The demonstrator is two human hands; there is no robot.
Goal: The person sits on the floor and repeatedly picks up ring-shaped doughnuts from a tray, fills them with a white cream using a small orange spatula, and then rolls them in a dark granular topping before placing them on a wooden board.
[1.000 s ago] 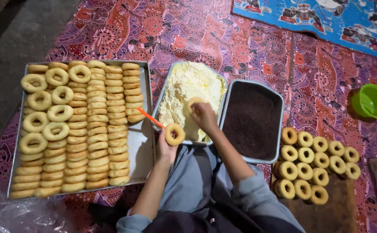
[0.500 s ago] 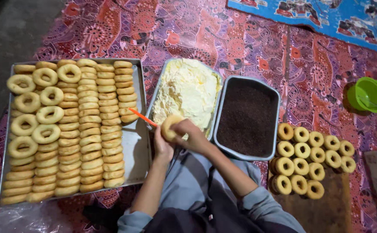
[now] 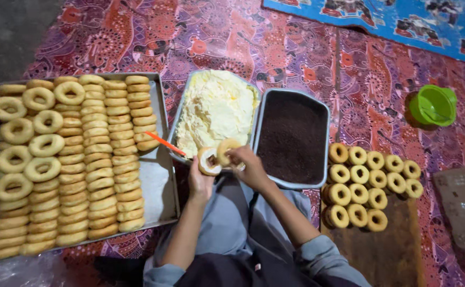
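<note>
I am holding one doughnut half (image 3: 209, 160) in my left hand (image 3: 200, 180), cut face up, fingers curled round its rim. My right hand (image 3: 248, 166) is gripping the other half (image 3: 226, 151) just beside it, both hovering over the near edge of the cream tray (image 3: 182, 114). An orange spreader (image 3: 166, 144) is sticking out from the left hand toward the big tray of plain doughnuts (image 3: 158, 175) on my left. The dark sprinkle tray (image 3: 325, 138) is sitting just right of the cream, and the finished rings (image 3: 368, 183) are lined up on a wooden board (image 3: 386, 250) further right. To do this well, I am judging that the halves should meet squarely, rims lined up, pressed lightly so the filling is not squeezing out, and kept over the tray so drips land there rather than on the patterned floor cloth (image 3: 275, 37).
</note>
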